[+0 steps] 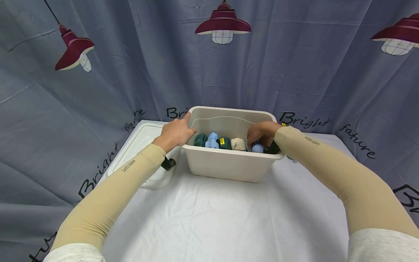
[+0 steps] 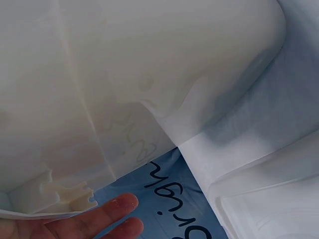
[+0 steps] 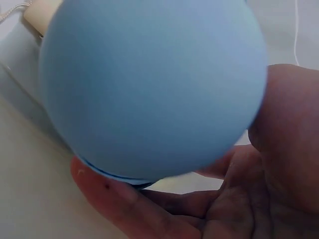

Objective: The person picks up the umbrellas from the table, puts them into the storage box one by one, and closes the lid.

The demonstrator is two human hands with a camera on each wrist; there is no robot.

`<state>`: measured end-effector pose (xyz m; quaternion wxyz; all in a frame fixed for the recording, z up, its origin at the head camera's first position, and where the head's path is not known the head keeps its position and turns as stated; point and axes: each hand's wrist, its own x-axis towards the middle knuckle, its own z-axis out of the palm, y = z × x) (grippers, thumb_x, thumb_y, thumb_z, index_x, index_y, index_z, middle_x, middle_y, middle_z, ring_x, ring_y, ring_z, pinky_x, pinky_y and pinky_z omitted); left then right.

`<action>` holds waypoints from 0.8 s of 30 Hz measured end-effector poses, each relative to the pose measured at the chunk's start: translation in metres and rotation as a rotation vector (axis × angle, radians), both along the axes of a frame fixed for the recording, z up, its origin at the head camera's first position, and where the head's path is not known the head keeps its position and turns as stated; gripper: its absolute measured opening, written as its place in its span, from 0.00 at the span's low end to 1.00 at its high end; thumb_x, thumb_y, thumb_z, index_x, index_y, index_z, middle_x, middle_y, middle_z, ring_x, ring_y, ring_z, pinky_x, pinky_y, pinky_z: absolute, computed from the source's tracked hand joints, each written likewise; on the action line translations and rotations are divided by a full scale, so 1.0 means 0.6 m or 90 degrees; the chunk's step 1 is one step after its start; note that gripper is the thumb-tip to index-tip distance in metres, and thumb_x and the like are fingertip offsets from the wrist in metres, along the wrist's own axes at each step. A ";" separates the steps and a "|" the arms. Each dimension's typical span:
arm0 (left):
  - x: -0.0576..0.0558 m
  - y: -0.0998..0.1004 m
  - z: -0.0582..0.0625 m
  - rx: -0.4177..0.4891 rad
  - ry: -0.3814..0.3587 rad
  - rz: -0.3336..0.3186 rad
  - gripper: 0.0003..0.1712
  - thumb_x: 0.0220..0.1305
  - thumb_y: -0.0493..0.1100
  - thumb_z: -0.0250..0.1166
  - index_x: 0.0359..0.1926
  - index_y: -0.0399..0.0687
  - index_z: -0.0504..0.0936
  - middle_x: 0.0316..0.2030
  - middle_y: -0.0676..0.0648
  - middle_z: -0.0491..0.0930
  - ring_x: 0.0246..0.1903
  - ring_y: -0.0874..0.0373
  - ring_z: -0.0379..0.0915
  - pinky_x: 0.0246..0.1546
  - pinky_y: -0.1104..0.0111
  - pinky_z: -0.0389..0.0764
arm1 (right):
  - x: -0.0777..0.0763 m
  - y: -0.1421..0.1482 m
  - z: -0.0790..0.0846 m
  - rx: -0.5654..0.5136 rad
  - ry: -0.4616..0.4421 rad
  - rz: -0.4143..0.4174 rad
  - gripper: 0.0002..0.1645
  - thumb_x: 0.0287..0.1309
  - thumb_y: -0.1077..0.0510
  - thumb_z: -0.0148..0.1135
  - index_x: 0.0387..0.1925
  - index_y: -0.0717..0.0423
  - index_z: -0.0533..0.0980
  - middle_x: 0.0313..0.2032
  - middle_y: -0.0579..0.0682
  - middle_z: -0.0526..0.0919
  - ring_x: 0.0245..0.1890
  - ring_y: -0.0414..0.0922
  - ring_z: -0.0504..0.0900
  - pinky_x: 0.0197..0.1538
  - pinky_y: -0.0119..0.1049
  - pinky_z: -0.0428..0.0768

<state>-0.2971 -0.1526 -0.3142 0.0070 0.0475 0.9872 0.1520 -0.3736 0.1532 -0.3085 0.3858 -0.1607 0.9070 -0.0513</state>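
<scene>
A cream plastic storage bin point(image 1: 226, 165) stands on the table. My left hand point(image 1: 176, 133) rests at its left rim, index finger and thumb spread apart; in the left wrist view, straight fingers point(image 2: 107, 211) show beside the rim. My right hand point(image 1: 263, 131) reaches down inside the bin's right end. There it holds a light blue round-ended object point(image 3: 154, 89), with fingers curled beneath it and the thumb side at its right. Its lower part is hidden. Beside it in a row are rolled bundles: a green one point(image 1: 200, 140), a light blue one point(image 1: 212, 140), a dark green one point(image 1: 225, 143) and a beige one point(image 1: 238, 144).
A white lid point(image 1: 147, 133) lies on the table left of the bin, partly under my left arm. White cloth point(image 1: 222, 214) covers the table in front. A grey curtain point(image 1: 163, 65) hangs close behind. Another dark green item point(image 1: 272, 148) sits at the bin's right end.
</scene>
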 end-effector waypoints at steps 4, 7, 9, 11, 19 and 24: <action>0.001 0.001 0.000 -0.001 -0.001 -0.001 0.46 0.69 0.60 0.50 0.81 0.52 0.46 0.63 0.38 0.77 0.48 0.45 0.81 0.39 0.51 0.79 | 0.002 0.000 -0.003 -0.001 0.003 -0.029 0.15 0.60 0.54 0.65 0.43 0.61 0.81 0.42 0.52 0.79 0.39 0.48 0.82 0.47 0.44 0.85; 0.001 0.002 0.000 -0.004 -0.004 0.001 0.46 0.69 0.60 0.50 0.81 0.52 0.46 0.63 0.38 0.76 0.49 0.44 0.81 0.39 0.51 0.79 | 0.001 0.000 -0.005 -0.004 -0.005 -0.041 0.16 0.61 0.55 0.64 0.46 0.62 0.81 0.46 0.57 0.81 0.40 0.52 0.86 0.47 0.45 0.85; 0.002 0.002 0.001 -0.006 -0.003 0.004 0.46 0.69 0.60 0.50 0.81 0.52 0.46 0.63 0.38 0.76 0.50 0.44 0.80 0.40 0.51 0.79 | 0.001 0.001 -0.005 -0.010 -0.008 -0.046 0.20 0.62 0.56 0.64 0.51 0.64 0.79 0.50 0.61 0.81 0.41 0.55 0.88 0.46 0.45 0.86; 0.002 0.002 0.001 -0.006 -0.004 0.005 0.46 0.70 0.60 0.50 0.81 0.52 0.46 0.63 0.38 0.76 0.50 0.44 0.80 0.40 0.51 0.79 | 0.000 0.001 -0.005 -0.017 -0.013 -0.054 0.27 0.62 0.58 0.64 0.60 0.66 0.75 0.55 0.65 0.80 0.43 0.56 0.88 0.46 0.45 0.86; 0.002 0.002 0.000 -0.008 -0.004 0.000 0.46 0.70 0.60 0.50 0.81 0.52 0.46 0.62 0.38 0.77 0.48 0.45 0.81 0.39 0.52 0.79 | 0.006 0.001 0.008 -0.034 -0.024 -0.039 0.43 0.64 0.58 0.62 0.74 0.70 0.58 0.60 0.69 0.75 0.46 0.57 0.87 0.48 0.46 0.85; 0.002 0.002 0.001 -0.008 -0.002 0.005 0.46 0.70 0.61 0.50 0.81 0.53 0.46 0.62 0.37 0.77 0.49 0.44 0.81 0.40 0.51 0.79 | 0.009 0.004 0.030 -0.074 -0.031 -0.035 0.42 0.67 0.54 0.59 0.75 0.68 0.55 0.62 0.70 0.74 0.56 0.62 0.81 0.56 0.52 0.81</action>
